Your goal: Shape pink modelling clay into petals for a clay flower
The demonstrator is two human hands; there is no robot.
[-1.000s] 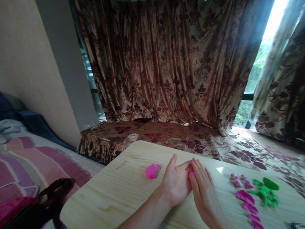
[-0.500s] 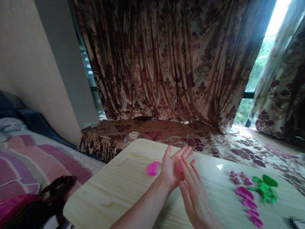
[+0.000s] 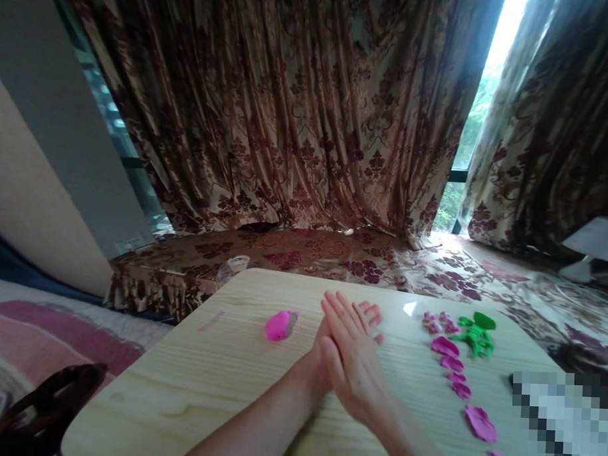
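My left hand [image 3: 322,348] lies palm up over the table, its fingers stretched out and mostly covered. Flat across that palm rests my right hand [image 3: 352,356], palm down with straight fingers. Between the palms, a small piece of pink modelling clay showed a moment ago; the right hand hides it now. To their left on the table sits a larger pink clay lump [image 3: 278,325]. Over on the right, flattened magenta clay petals [image 3: 445,347] form a curving row. Behind them are small pink-and-white clay pieces [image 3: 440,322] and a green clay shape [image 3: 478,337].
The light wood-grain table [image 3: 179,383] has rounded corners. At its right edge is a blurred-out object [image 3: 561,423]. A clear plastic container [image 3: 233,268] stands behind the table on the cloth-covered ledge [image 3: 303,251]. A bed with a striped cover [image 3: 81,336] is at the left.
My right hand has slid up and left over the left palm, covering the pink clay. The camera has turned right, so more of the petal row shows.
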